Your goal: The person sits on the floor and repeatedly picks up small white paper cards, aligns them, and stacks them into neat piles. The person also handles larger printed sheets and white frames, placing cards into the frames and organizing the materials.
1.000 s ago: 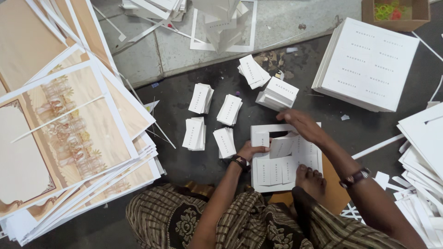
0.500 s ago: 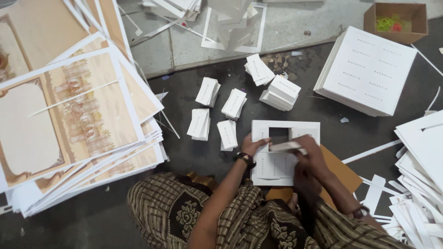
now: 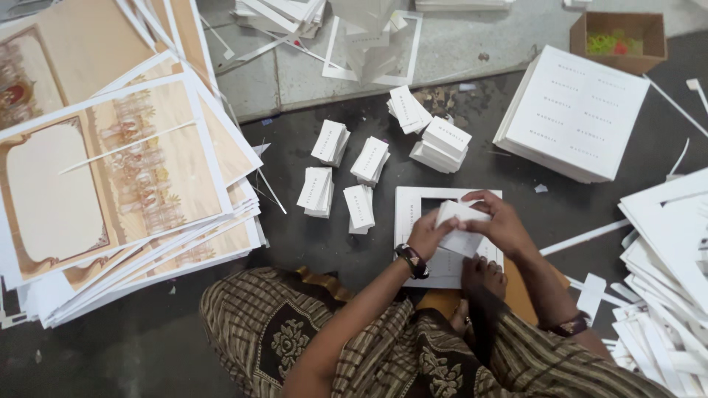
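Small white card stack (image 3: pixel 461 215): gripped at both ends, left hand (image 3: pixel 426 234) clasping the near-left end, right hand (image 3: pixel 501 221) closed over the far-right end; held just above a white sheet pile (image 3: pixel 407 210) on the dark floor (image 3: pixel 324 247). Cut-out window visible in top sheet. Further card stacks (image 3: pixel 345 173): several, laid in loose rows on floor beyond-left of hands. Large white printed sheet stack (image 3: pixel 575 114): far right. Brown cardboard box (image 3: pixel 618 40): beyond it, coloured bits inside. Ornate tan prints (image 3: pixel 125 162): fanned heap, left. White offcuts (image 3: pixel 664 273): piled at right.
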